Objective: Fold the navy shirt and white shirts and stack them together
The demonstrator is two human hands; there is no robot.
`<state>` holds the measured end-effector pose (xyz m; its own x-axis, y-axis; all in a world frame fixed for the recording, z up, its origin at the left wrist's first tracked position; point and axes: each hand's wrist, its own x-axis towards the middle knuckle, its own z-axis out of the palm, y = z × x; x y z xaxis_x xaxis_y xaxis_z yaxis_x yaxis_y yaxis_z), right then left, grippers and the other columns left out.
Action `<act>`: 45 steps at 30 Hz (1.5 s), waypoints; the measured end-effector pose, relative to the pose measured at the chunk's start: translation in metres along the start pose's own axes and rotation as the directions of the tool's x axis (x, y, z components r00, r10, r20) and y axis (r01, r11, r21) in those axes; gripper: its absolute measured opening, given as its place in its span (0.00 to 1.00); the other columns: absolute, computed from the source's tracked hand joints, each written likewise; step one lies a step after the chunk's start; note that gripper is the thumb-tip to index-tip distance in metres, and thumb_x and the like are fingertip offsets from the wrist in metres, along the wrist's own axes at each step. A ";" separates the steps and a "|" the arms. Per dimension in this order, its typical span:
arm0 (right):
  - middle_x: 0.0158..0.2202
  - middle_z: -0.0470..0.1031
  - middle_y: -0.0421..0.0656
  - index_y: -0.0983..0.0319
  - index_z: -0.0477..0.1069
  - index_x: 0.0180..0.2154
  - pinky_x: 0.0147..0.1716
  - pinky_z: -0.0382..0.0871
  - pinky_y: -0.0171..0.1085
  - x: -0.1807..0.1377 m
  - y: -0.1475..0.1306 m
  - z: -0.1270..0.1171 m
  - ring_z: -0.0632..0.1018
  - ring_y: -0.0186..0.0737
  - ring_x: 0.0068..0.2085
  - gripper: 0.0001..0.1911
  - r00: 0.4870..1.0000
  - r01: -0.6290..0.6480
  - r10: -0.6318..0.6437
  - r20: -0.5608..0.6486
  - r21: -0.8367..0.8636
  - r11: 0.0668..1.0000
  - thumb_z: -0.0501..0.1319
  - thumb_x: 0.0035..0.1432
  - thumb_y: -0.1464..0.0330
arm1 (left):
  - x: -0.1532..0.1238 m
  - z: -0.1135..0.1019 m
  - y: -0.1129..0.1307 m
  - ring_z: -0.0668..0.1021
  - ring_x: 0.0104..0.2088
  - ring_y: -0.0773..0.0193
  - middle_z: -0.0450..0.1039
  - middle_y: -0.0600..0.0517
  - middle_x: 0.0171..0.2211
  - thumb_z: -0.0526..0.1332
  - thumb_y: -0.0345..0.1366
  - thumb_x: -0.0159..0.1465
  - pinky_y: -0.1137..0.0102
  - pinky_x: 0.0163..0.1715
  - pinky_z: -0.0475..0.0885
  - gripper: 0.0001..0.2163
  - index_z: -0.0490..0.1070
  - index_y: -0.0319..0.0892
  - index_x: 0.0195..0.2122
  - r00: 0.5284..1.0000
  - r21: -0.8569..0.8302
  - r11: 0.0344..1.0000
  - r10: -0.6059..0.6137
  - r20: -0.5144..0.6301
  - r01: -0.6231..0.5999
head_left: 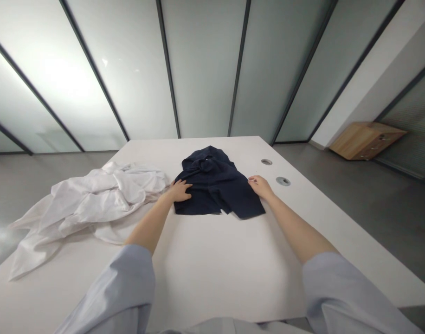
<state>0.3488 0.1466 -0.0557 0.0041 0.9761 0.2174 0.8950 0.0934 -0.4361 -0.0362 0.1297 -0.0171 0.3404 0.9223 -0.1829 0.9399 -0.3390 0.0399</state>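
A pair of dark navy shorts (212,183) lies on the white table in front of me, leg openings toward me and the waist part bunched at the far end. My left hand (180,190) rests on the left leg of the shorts, fingers spread over the cloth. At the right edge of the shorts, my right hand (259,185) has its thumb and fingers pinched together on the fabric. A crumpled white cloth garment (108,195) lies to the left, close beside my left hand and forearm.
The white table (226,260) has two round metal cable grommets, a far one (267,162) and a nearer one (283,181), right of the shorts. Frosted glass panels (202,69) stand behind the table. A wooden cabinet (367,140) is on the floor at the right.
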 end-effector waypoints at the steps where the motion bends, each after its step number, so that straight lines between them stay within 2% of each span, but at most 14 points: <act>1: 0.49 0.77 0.49 0.63 0.76 0.48 0.52 0.66 0.39 -0.003 0.002 -0.002 0.76 0.45 0.50 0.18 1.000 -0.006 0.007 0.014 -0.034 0.999 0.53 0.62 0.66 | -0.002 -0.002 0.000 0.60 0.65 0.51 0.59 0.46 0.65 0.55 0.39 0.61 0.53 0.64 0.50 0.26 0.63 0.46 0.62 0.999 0.009 1.000 0.000 -0.050 0.000; 5: 0.53 0.73 0.54 0.66 0.71 0.54 0.55 0.63 0.43 -0.018 -0.007 -0.003 0.73 0.51 0.54 0.23 0.999 0.014 -0.005 0.049 -0.194 0.981 0.54 0.62 0.62 | -0.012 0.003 0.025 0.70 0.58 0.60 0.69 0.48 0.58 0.50 0.33 0.63 0.66 0.61 0.59 0.22 0.67 0.42 0.59 0.960 -0.058 0.991 0.100 -0.263 -0.119; 8: 0.60 0.66 0.55 0.66 0.64 0.60 0.58 0.60 0.46 -0.030 -0.028 0.005 0.67 0.53 0.60 0.28 0.992 0.118 -0.104 0.068 -0.243 0.963 0.54 0.63 0.60 | -0.016 0.019 0.048 0.67 0.61 0.55 0.66 0.45 0.61 0.50 0.41 0.66 0.62 0.60 0.61 0.22 0.64 0.41 0.60 0.958 -0.082 0.995 0.036 -0.286 -0.062; 11: 0.65 0.60 0.51 0.63 0.61 0.62 0.62 0.55 0.46 -0.039 -0.045 0.017 0.62 0.52 0.64 0.29 0.962 0.238 -0.193 0.195 -0.244 0.940 0.50 0.65 0.55 | -0.013 0.036 0.056 0.59 0.65 0.52 0.57 0.43 0.66 0.48 0.48 0.68 0.59 0.62 0.58 0.26 0.58 0.41 0.64 0.957 -0.080 0.997 -0.035 -0.289 0.013; 14: 0.68 0.54 0.49 0.60 0.58 0.65 0.64 0.50 0.49 -0.039 -0.048 0.025 0.56 0.53 0.67 0.33 0.952 0.214 -0.141 0.270 -0.267 0.940 0.45 0.66 0.51 | -0.008 0.043 0.047 0.56 0.67 0.52 0.52 0.45 0.68 0.47 0.51 0.68 0.58 0.63 0.55 0.28 0.55 0.43 0.66 0.965 -0.067 0.998 -0.014 -0.263 -0.004; 18: 0.69 0.50 0.48 0.60 0.55 0.66 0.64 0.48 0.49 -0.023 -0.036 0.023 0.54 0.51 0.68 0.34 0.956 0.167 -0.088 0.280 -0.274 0.947 0.42 0.66 0.49 | -0.004 0.039 0.021 0.53 0.68 0.51 0.49 0.45 0.69 0.46 0.55 0.67 0.58 0.64 0.52 0.32 0.53 0.43 0.67 0.976 -0.048 0.999 0.002 -0.219 -0.013; 22: 0.69 0.50 0.48 0.60 0.54 0.66 0.64 0.48 0.49 -0.013 -0.029 0.019 0.54 0.50 0.68 0.35 0.955 0.171 -0.091 0.281 -0.275 0.946 0.42 0.66 0.49 | -0.004 0.034 0.002 0.52 0.68 0.49 0.47 0.45 0.70 0.43 0.57 0.67 0.56 0.65 0.51 0.34 0.52 0.43 0.68 0.981 -0.049 0.998 -0.053 -0.187 0.044; 26: 0.70 0.48 0.50 0.62 0.52 0.67 0.65 0.46 0.51 -0.021 -0.037 0.021 0.51 0.53 0.69 0.38 0.956 0.148 -0.059 0.286 -0.300 0.942 0.42 0.65 0.47 | -0.003 0.035 0.003 0.50 0.68 0.45 0.44 0.47 0.70 0.40 0.59 0.66 0.47 0.64 0.48 0.34 0.50 0.47 0.68 0.975 -0.061 0.984 -0.172 -0.140 0.165; 30: 0.70 0.46 0.51 0.64 0.51 0.68 0.65 0.44 0.51 -0.044 -0.043 0.021 0.50 0.54 0.69 0.40 0.950 0.157 -0.057 0.306 -0.313 0.937 0.42 0.64 0.46 | -0.009 0.037 0.015 0.50 0.68 0.39 0.44 0.45 0.70 0.39 0.59 0.66 0.42 0.62 0.50 0.35 0.50 0.46 0.69 0.960 -0.059 0.967 -0.253 -0.120 0.248; 34: 0.69 0.50 0.52 0.64 0.54 0.67 0.64 0.48 0.51 -0.066 -0.043 0.013 0.53 0.55 0.68 0.39 0.948 0.196 -0.096 0.303 -0.319 0.927 0.44 0.64 0.46 | -0.026 0.026 0.025 0.58 0.65 0.37 0.53 0.41 0.67 0.43 0.59 0.65 0.43 0.58 0.58 0.34 0.57 0.44 0.65 0.968 -0.024 0.978 -0.210 -0.136 0.208; 37: 0.63 0.63 0.53 0.62 0.64 0.61 0.60 0.58 0.48 -0.070 -0.048 -0.003 0.66 0.56 0.62 0.32 0.948 0.216 -0.108 0.301 -0.354 0.910 0.50 0.63 0.51 | -0.036 0.008 0.033 0.73 0.54 0.42 0.71 0.37 0.55 0.45 0.56 0.66 0.52 0.50 0.68 0.30 0.68 0.40 0.57 0.976 0.003 0.984 -0.178 -0.129 0.180; 40: 0.53 0.74 0.51 0.61 0.71 0.54 0.53 0.65 0.46 -0.059 -0.058 -0.018 0.75 0.53 0.52 0.24 0.957 0.188 -0.093 0.275 -0.343 0.920 0.52 0.63 0.57 | -0.035 -0.004 0.042 0.78 0.46 0.47 0.77 0.39 0.43 0.46 0.51 0.67 0.57 0.46 0.70 0.24 0.72 0.40 0.49 0.973 0.004 0.984 -0.176 -0.153 0.178; 42: 0.52 0.75 0.51 0.61 0.71 0.54 0.53 0.65 0.45 -0.048 -0.063 -0.021 0.75 0.51 0.53 0.23 0.964 0.202 -0.135 0.231 -0.298 0.933 0.51 0.64 0.59 | -0.031 -0.001 0.046 0.77 0.49 0.50 0.76 0.41 0.46 0.47 0.47 0.68 0.58 0.50 0.68 0.21 0.71 0.41 0.50 0.968 -0.011 0.994 -0.113 -0.225 0.113; 45: 0.60 0.67 0.51 0.64 0.67 0.58 0.59 0.59 0.43 -0.033 -0.062 -0.012 0.68 0.49 0.60 0.25 0.948 0.284 -0.232 0.216 -0.255 0.924 0.51 0.64 0.60 | -0.022 0.016 0.047 0.68 0.60 0.52 0.67 0.43 0.59 0.50 0.45 0.67 0.60 0.60 0.60 0.22 0.65 0.44 0.59 0.950 -0.014 0.999 0.029 -0.310 -0.035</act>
<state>0.2982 0.1063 -0.0252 -0.3002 0.9465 0.1184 0.9421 0.3137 -0.1187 -0.0001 0.0909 -0.0268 0.3586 0.9241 0.1322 0.9277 -0.3686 0.0598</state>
